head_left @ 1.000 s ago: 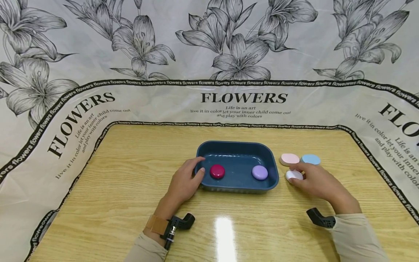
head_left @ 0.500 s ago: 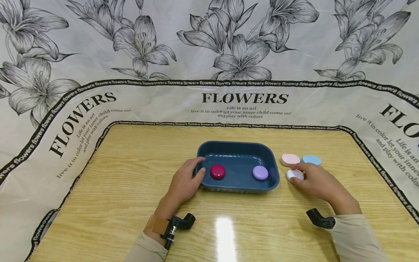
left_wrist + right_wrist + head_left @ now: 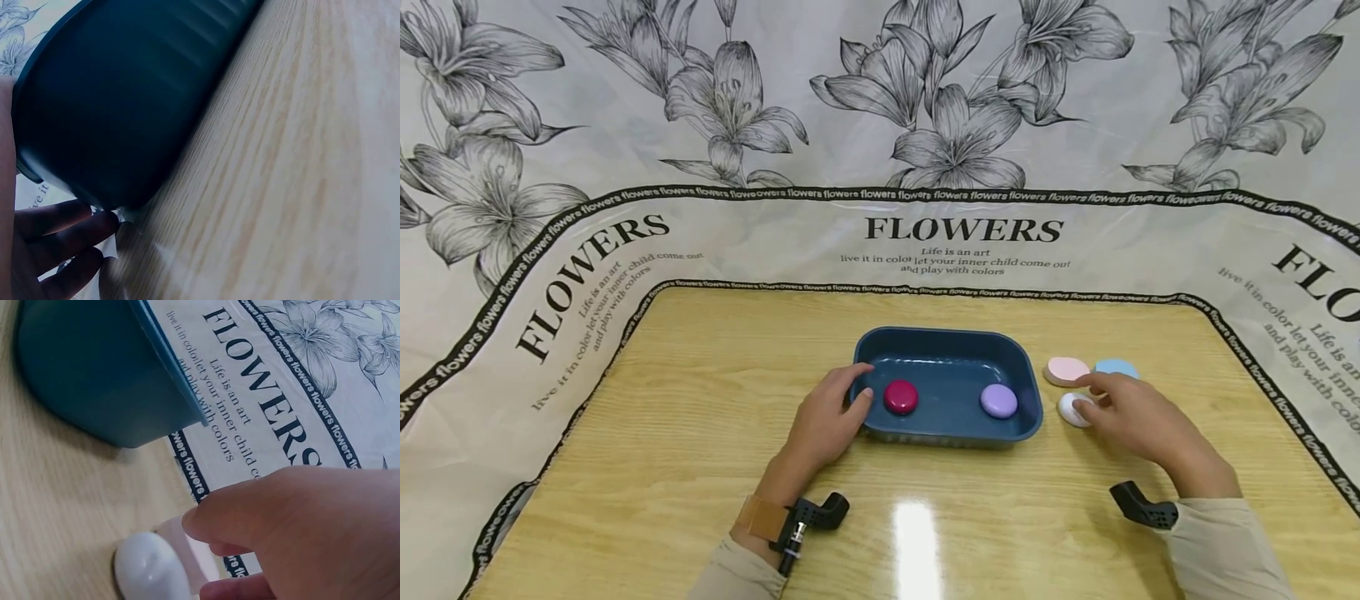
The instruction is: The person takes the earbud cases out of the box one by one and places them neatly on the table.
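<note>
My left hand (image 3: 827, 414) holds the left end of a dark blue rectangular tub (image 3: 947, 408), thumb and index fingertips over its rim. In the left wrist view, other fingers (image 3: 69, 240) lie against its outside. Inside the tub sit a glossy crimson round piece (image 3: 901, 397) at left and a lilac one (image 3: 999, 401) at right. My right hand (image 3: 1146, 425) hovers at a white oval, soap-like piece (image 3: 1069, 409) on the table; in the right wrist view its fingers stand loosely apart from the white piece (image 3: 150, 569).
Behind the white piece lie a pink oval piece (image 3: 1064, 371) and a light blue one (image 3: 1116, 367), partly covered by my right hand in the head view. A flower-printed cloth (image 3: 962, 242) rises along the back and sides of the wooden table (image 3: 715, 350).
My right fingers have loosened from the white piece and drawn back slightly to the right. The left hand and tub keep their places.
</note>
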